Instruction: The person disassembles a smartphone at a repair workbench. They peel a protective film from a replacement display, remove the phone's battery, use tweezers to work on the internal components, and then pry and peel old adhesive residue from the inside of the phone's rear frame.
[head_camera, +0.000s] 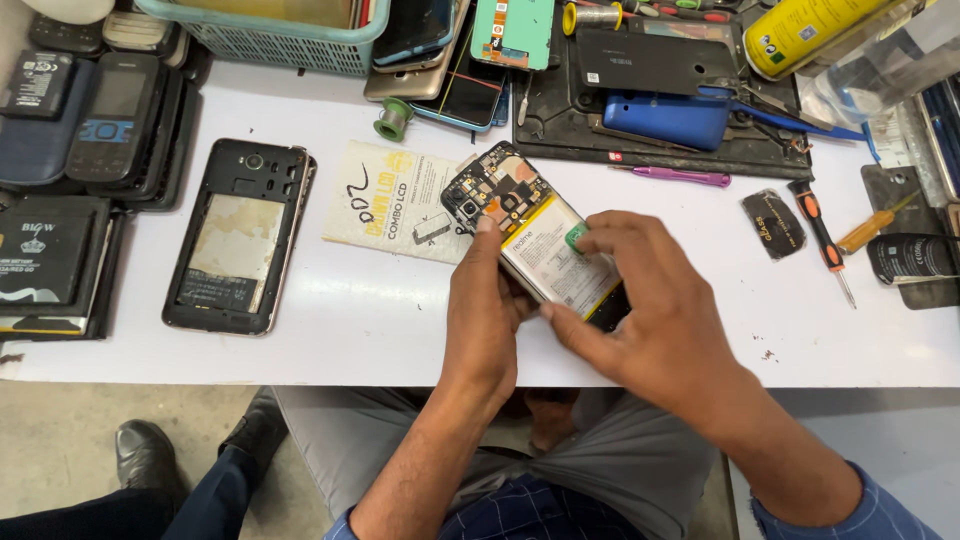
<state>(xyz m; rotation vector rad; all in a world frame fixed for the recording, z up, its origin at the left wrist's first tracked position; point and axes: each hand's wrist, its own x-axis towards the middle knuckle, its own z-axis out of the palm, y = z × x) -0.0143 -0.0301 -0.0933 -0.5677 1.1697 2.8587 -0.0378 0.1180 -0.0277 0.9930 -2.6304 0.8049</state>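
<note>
Opened phone (535, 245) held tilted just above the white tabletop (380, 320). Left hand (485, 310) grip closed along its left edge, thumb up; right hand (655, 310) arched, pinching battery's green tab (577, 238).

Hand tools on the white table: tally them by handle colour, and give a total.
Purple-handled: 1, the purple tool below the black mat.
Orange-and-black: 1, the screwdriver.
Yellow-orange: 1, the small screwdriver beside it.
Total: 3.
Both hands, left hand and right hand, hold the opened phone, not a tool.
</note>
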